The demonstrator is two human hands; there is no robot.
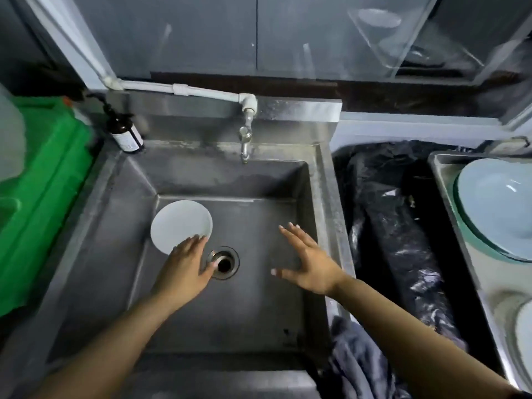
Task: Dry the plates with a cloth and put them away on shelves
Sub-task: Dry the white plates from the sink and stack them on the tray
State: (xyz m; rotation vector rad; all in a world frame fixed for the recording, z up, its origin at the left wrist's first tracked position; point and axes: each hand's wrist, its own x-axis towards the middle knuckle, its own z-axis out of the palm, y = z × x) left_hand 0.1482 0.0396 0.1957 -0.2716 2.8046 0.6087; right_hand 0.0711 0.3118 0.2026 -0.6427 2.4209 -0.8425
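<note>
A small white plate lies in the left part of the steel sink. My left hand reaches over the basin with straight fingers, its fingertips at the plate's near edge; whether they touch it I cannot tell. My right hand hovers spread and empty above the sink's right half. A grey cloth hangs over the sink's front right corner, under my right forearm. Large pale plates are stacked on the steel counter at the right.
The tap sticks out over the sink's back edge and the drain sits mid-basin. A brown pump bottle stands at the back left corner. A green crate is at left, a black bin bag between sink and counter.
</note>
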